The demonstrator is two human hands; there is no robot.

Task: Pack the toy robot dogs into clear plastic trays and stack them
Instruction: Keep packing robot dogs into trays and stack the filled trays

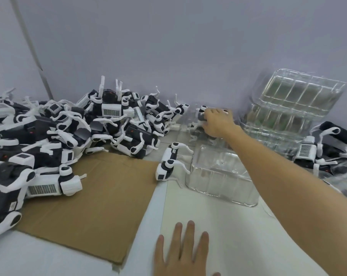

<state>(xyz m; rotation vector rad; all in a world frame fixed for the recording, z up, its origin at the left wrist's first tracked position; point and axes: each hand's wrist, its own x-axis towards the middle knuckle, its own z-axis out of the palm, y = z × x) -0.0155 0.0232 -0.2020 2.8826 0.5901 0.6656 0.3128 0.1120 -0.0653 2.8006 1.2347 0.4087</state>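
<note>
The right hand (216, 122) reaches across the counter (218, 232) to the foot of the far wall. Its fingers (207, 117) are curled round one toy dog (201, 112), black and white, gripping it. Faint clear plastic shows around that dog, but I cannot tell whether it sits in a tray.

The left hand (180, 251) lies flat on the counter at the near edge. Its four visible fingers (189, 234) are straight and spread and hold nothing.

One second dog (168, 164) lies alone on its side on the counter, just beside the left wall of one clear tray (218, 176). That tray sits under the outstretched right forearm, and nothing shows inside it.

A stack of clear trays (288, 108) leans at the back right, against the wall. About three or four layers show, but the exact number cannot be told.

To the left, a pile of toy dogs (69, 132) is heaped against the wall, far too many and too tangled to count. Its near edge spills onto one brown cardboard sheet (101, 202) that lies flat on the counter.

At the far right edge, at least two more dogs (308, 150) lie below the stack, partly behind clear plastic.
</note>
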